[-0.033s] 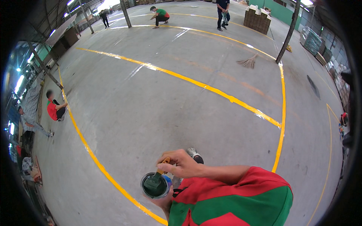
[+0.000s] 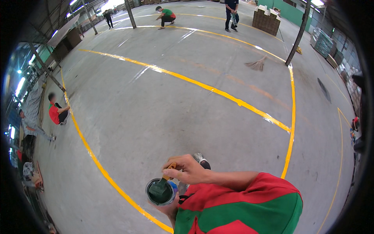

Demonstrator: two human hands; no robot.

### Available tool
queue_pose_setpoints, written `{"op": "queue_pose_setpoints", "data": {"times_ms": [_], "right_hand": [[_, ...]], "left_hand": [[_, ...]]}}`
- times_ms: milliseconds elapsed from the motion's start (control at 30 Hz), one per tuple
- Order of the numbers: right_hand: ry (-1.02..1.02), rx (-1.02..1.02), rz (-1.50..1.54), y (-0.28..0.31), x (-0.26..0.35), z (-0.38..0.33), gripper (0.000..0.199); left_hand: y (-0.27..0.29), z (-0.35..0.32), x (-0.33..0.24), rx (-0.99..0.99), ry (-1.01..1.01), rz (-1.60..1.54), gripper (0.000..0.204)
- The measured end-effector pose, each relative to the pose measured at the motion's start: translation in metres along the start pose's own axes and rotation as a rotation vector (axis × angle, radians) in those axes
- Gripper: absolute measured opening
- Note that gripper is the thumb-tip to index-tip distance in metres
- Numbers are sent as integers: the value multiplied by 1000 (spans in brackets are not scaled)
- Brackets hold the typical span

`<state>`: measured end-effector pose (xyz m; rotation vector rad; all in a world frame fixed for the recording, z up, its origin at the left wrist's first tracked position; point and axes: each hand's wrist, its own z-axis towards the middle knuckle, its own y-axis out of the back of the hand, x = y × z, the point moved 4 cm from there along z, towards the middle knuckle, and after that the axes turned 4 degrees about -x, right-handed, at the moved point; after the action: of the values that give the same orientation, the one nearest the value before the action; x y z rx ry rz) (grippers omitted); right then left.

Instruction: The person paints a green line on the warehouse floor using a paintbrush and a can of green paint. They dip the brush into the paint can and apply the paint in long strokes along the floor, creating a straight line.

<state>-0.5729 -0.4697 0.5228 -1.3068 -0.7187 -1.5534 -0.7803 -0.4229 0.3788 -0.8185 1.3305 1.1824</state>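
Brush is gripped by the right hand — dipped into the paint can, cupped steady from below by the left hand.

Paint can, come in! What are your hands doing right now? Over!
Right hand grips brush, bristles in the green paint. Left hand holds paint can from below. Nothing blocking.

- Ahead of my hands I see open grey concrete floor, crossed only by flat yellow painted lines.
- A straw broom, a dark steel post and stacked brown cartons stand well apart, far ahead.
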Motion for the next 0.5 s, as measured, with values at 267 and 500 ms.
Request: {"op": "queue_pose_setpoints", "data": {"times_ms": [267,500], "right_hand": [[-10,48,-86,-2,-1,1,24],[28,8,-96,-6,2,1,23]], "left_hand": [[-2,-8,-1,-177,-184,-124,106],[5,-9,1,-111,-82,-220,109]]}}
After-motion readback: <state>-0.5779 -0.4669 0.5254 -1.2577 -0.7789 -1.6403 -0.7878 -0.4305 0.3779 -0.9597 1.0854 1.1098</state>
